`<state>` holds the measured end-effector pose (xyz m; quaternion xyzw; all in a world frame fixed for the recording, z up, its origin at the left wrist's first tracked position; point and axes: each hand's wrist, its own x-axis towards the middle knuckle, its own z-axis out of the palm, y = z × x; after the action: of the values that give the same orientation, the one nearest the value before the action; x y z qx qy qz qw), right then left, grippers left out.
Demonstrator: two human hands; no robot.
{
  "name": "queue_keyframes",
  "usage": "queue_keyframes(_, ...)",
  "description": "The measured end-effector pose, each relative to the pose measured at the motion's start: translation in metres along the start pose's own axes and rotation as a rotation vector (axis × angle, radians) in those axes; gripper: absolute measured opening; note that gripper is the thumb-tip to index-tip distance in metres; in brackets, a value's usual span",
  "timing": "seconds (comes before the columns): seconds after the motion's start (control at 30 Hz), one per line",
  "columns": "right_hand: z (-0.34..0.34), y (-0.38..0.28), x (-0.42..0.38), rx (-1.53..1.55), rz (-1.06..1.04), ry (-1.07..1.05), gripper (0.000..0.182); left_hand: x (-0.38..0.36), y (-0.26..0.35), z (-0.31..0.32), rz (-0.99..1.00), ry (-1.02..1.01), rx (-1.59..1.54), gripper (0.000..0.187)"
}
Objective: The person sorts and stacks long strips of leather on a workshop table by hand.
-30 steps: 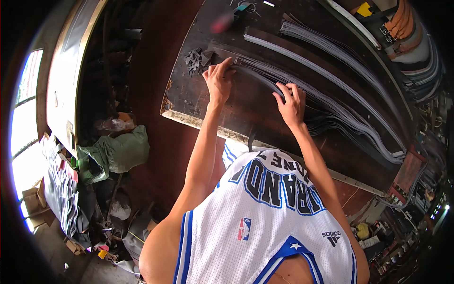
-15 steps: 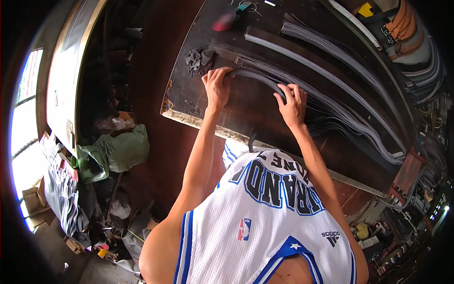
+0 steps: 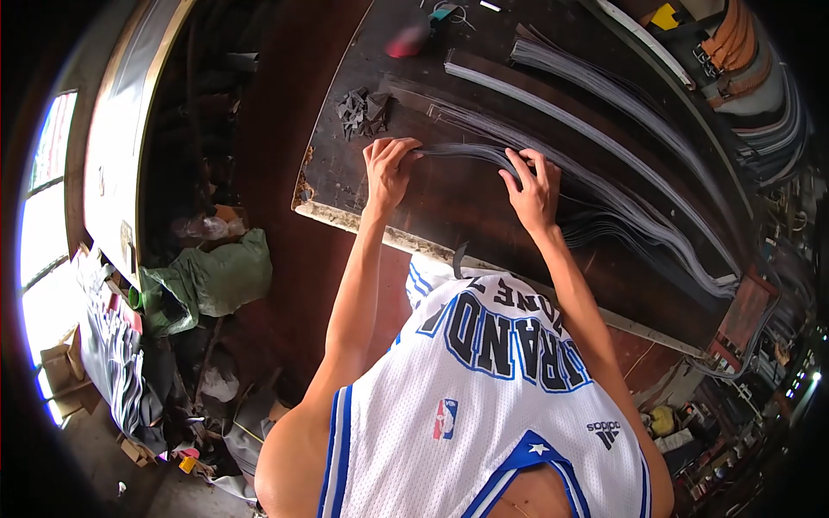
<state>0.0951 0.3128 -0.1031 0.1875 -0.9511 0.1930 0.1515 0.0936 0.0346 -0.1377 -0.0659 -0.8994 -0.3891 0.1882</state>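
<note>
Between my hands runs a small bundle of long, thin dark grey strips (image 3: 466, 150), bowed slightly upward over the dark table. My left hand (image 3: 393, 173) pinches the far-left ends between thumb and fingers. Further right, my right hand (image 3: 534, 186) has its fingers curled round the same strips, thumb toward the left. From there the strips trail off to the right along the table. Just behind lies a stack of similar strips (image 3: 587, 177), its left end close to the held bundle.
Two more strip stacks, a nearer one (image 3: 553, 105) and a farther one (image 3: 604, 82), lie across the table (image 3: 449, 207). Dark scraps (image 3: 363, 112) are heaped at its left. Brown belts (image 3: 732, 43) hang at the far right; a green sack (image 3: 220, 272) rests at the left.
My left hand has moved slightly toward me and to the left with the strip ends. My right hand stays nearly in place.
</note>
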Motion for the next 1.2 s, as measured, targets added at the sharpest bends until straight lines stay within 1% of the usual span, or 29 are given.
queue_keyframes(0.1,-0.001,-0.001,0.001,-0.022,0.018,0.003,0.042,-0.001,0.002,-0.002,0.028,0.005,0.013,0.019)
queue_keyframes(0.23,-0.001,0.000,0.001,-0.037,-0.018,0.016,0.041,-0.001,0.000,0.000,0.006,0.002,-0.002,0.018)
queue_keyframes(0.3,-0.001,0.001,0.000,-0.020,-0.030,0.020,0.033,0.001,0.001,0.003,-0.019,0.018,0.005,0.018)
queue_keyframes(0.33,0.000,0.001,0.000,-0.018,-0.034,0.020,0.033,0.003,0.003,0.004,-0.021,0.020,0.007,0.018)
queue_keyframes(0.43,0.001,0.000,0.000,0.022,0.072,0.015,0.026,0.009,0.006,0.011,-0.058,0.052,0.026,0.018)
queue_keyframes(0.53,-0.001,0.000,0.000,-0.014,0.105,-0.009,0.027,0.016,0.006,0.020,-0.078,0.073,0.016,0.017)
queue_keyframes(0.6,-0.003,0.002,0.000,-0.005,0.118,-0.017,0.028,0.020,0.006,0.023,-0.067,0.043,0.019,0.019)
queue_keyframes(0.67,-0.005,0.003,-0.001,0.003,0.135,-0.024,0.028,0.023,0.006,0.027,-0.035,0.047,0.027,0.023)
queue_keyframes(0.83,-0.010,0.004,-0.003,-0.026,0.124,-0.031,0.029,0.026,0.009,0.036,-0.070,0.067,0.010,0.033)
queue_keyframes(0.97,-0.009,0.003,-0.004,-0.019,0.129,-0.029,0.029,0.025,0.009,0.040,-0.073,0.080,0.050,0.033)
queue_keyframes(1.03,-0.009,0.003,-0.004,-0.025,0.133,-0.031,0.029,0.026,0.008,0.042,-0.053,0.114,0.054,0.031)
queue_keyframes(1.2,-0.011,0.004,-0.006,-0.027,0.127,-0.026,0.028,0.027,0.011,0.044,-0.073,0.111,0.068,0.028)
